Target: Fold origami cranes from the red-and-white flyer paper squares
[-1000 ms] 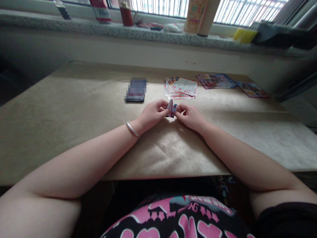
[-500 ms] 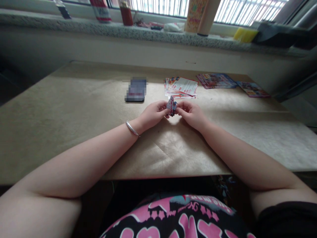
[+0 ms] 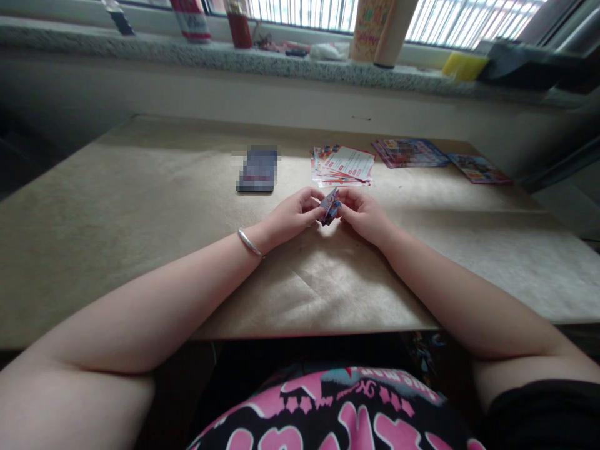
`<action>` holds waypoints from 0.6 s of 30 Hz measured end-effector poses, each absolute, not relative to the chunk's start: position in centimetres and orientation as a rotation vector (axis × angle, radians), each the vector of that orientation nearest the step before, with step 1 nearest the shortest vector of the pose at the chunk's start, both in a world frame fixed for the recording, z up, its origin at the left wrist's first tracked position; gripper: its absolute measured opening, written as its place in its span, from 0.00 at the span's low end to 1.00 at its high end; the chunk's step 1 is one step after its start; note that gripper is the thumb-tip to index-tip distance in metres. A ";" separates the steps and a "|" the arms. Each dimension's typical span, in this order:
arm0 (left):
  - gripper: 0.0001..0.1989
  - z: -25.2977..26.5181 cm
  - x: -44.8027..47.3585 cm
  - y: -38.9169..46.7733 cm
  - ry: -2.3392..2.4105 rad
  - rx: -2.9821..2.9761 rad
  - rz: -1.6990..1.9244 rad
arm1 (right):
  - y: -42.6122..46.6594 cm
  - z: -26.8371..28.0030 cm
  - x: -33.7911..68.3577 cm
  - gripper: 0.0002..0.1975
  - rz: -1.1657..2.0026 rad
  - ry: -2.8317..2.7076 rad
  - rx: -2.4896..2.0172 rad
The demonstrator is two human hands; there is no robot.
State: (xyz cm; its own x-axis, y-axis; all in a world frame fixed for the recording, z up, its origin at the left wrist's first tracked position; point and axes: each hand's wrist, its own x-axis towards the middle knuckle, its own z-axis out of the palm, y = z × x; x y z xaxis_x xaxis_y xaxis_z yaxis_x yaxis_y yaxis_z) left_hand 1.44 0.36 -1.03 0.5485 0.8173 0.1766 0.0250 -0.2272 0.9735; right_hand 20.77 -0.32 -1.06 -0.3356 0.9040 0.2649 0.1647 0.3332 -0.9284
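A small folded piece of printed paper, pointed at the top, is held just above the table between both hands. My left hand pinches its left side with thumb and fingers closed; a silver bangle is round that wrist. On the other side, my right hand grips the paper's right edge between thumb and fingertips. Part of the paper is covered by the fingers, and its exact folded shape cannot be made out. Just beyond the hands lies a fanned pile of printed cards.
A dark, blurred-out flat object lies left of the cards. Colourful printed sheets and another printed stack lie at the far right of the table. Behind, bottles, a yellow item and other things stand on the windowsill.
The folded paper has turned, its point now leaning to the right, and sits slightly lower. Both hands have shifted a little around it and keep hold. Everything else stays in place.
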 end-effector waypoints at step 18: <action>0.05 -0.6 2.0 -0.6 0.833 1.904 1.063 | -1.8 -0.4 20.2 0.07 0.450 -1.809 -1.109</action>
